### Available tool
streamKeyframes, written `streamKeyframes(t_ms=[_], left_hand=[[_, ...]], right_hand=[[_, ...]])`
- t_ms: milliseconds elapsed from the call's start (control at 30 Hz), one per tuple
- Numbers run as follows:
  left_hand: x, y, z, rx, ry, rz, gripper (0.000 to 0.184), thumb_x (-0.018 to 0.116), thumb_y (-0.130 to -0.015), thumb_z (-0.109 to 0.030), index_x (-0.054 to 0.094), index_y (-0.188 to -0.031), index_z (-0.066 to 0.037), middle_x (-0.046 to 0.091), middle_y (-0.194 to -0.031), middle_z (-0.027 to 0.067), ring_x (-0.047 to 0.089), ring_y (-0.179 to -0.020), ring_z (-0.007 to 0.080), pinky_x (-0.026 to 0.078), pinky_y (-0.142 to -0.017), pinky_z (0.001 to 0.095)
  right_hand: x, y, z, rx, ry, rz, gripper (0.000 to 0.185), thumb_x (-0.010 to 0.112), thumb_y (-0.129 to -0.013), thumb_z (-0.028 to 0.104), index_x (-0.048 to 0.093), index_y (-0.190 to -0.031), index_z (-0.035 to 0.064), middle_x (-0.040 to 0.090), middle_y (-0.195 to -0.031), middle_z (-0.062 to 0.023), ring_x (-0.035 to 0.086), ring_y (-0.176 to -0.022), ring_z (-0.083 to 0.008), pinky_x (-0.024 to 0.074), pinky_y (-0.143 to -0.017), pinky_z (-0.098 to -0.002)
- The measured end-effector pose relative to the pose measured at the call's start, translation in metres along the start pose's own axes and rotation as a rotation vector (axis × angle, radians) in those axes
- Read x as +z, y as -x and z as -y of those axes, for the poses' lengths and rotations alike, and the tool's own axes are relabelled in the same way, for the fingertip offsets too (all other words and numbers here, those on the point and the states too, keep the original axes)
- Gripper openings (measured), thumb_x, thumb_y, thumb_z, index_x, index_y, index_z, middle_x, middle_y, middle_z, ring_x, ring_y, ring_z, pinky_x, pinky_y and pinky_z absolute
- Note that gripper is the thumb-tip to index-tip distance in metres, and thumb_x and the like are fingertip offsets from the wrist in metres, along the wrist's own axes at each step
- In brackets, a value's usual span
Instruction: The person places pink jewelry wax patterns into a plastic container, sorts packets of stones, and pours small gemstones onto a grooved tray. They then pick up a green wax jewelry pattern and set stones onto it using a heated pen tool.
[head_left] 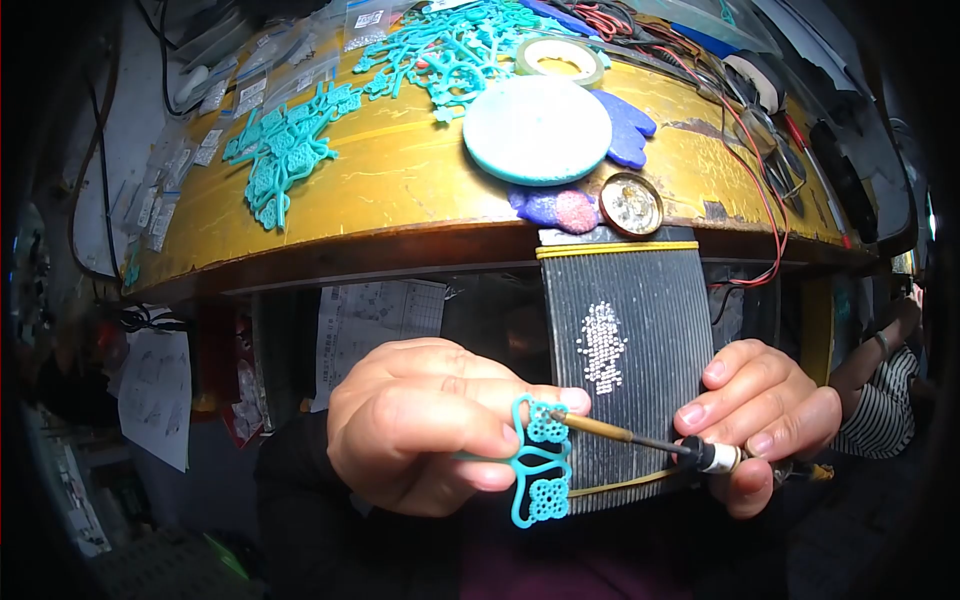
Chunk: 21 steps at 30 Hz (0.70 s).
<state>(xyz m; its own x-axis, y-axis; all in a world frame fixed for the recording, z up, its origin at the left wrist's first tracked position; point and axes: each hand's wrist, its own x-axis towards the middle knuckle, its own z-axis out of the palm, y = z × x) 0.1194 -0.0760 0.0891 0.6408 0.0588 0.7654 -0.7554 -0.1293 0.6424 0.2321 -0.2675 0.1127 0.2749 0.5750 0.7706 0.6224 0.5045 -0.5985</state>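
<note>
Between the thumb and fingers of my left hand is a turquoise openwork wax piece with two flower-like clusters. My right hand is closed around the handle of a slim pen-like tool with a brass-coloured shaft. Its tip touches, or nearly touches, the upper cluster of the piece. Behind both hands a black ridged board leans against the table edge, with yellow bands around it. A patch of tiny white stones lies on the board's ridges.
On the yellow table are turquoise wax pieces, a pale round disc, a tape roll, purple lumps and a small round tin. Red wires run down the right side. Another person's arm shows at far right.
</note>
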Motion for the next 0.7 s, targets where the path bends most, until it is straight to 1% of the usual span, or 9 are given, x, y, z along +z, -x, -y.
streamKeyframes(t_ms=[33, 133, 433, 533, 633, 700], left_hand=[[0.000, -0.001, 0.000, 0.018, -0.013, 0.010, 0.023, 0.058, -0.080, -0.015, 0.041, -0.083, 0.001, 0.059, -0.079, 0.0273, 0.061, -0.060, 0.0196, 0.049, -0.049, 0.0241], [0.000, 0.002, -0.001, -0.028, 0.027, -0.015, 0.018, 0.058, -0.079, -0.009, 0.045, -0.087, -0.001, 0.060, -0.086, 0.0252, 0.060, -0.057, 0.0235, 0.048, -0.049, 0.0288], [-0.001, 0.002, -0.001, -0.020, 0.007, 0.011, 0.018, 0.057, -0.079, -0.009, 0.044, -0.088, -0.001, 0.059, -0.086, 0.0259, 0.061, -0.059, 0.0242, 0.049, -0.051, 0.0293], [-0.002, 0.001, -0.001, -0.026, 0.008, 0.019, 0.018, 0.057, -0.079, -0.009, 0.044, -0.088, -0.001, 0.059, -0.087, 0.0256, 0.061, -0.060, 0.0245, 0.049, -0.052, 0.0293], [0.000, 0.001, -0.002, -0.032, 0.007, 0.000, 0.018, 0.057, -0.079, -0.009, 0.044, -0.088, -0.001, 0.060, -0.087, 0.0249, 0.061, -0.060, 0.0244, 0.049, -0.051, 0.0293], [-0.001, 0.001, -0.002, -0.030, 0.013, 0.006, 0.018, 0.057, -0.079, -0.009, 0.044, -0.088, -0.001, 0.060, -0.087, 0.0246, 0.061, -0.060, 0.0244, 0.049, -0.052, 0.0295]], right_hand=[[0.000, 0.000, 0.000, -0.002, 0.000, -0.001, 0.021, 0.055, -0.081, 0.021, 0.039, -0.083, 0.0074, 0.059, -0.059, -0.0040, 0.059, -0.061, -0.0165, 0.0429, -0.070, -0.0289], [-0.001, -0.001, 0.000, -0.006, 0.000, 0.016, 0.021, 0.055, -0.081, 0.021, 0.040, -0.083, 0.0074, 0.059, -0.059, -0.0040, 0.059, -0.061, -0.0165, 0.0429, -0.070, -0.0289], [0.000, -0.001, -0.002, -0.030, 0.011, 0.005, 0.020, 0.055, -0.080, 0.021, 0.040, -0.083, 0.0078, 0.059, -0.059, -0.0040, 0.059, -0.060, -0.0162, 0.0432, -0.070, -0.0287], [-0.001, -0.001, -0.001, -0.023, 0.014, 0.016, 0.020, 0.055, -0.081, 0.021, 0.040, -0.083, 0.0078, 0.059, -0.059, -0.0035, 0.059, -0.060, -0.0162, 0.0426, -0.071, -0.0291], [0.000, 0.009, -0.006, -0.042, -0.105, -0.047, 0.028, 0.063, -0.074, 0.011, 0.040, -0.089, 0.0054, 0.062, -0.066, -0.0100, 0.063, -0.070, -0.0242, 0.0466, -0.075, -0.0356], [-0.003, 0.010, -0.008, -0.044, -0.171, -0.046, 0.032, 0.064, -0.075, 0.014, 0.038, -0.090, 0.0048, 0.061, -0.067, -0.0122, 0.062, -0.071, -0.0268, 0.0452, -0.077, -0.0384]])
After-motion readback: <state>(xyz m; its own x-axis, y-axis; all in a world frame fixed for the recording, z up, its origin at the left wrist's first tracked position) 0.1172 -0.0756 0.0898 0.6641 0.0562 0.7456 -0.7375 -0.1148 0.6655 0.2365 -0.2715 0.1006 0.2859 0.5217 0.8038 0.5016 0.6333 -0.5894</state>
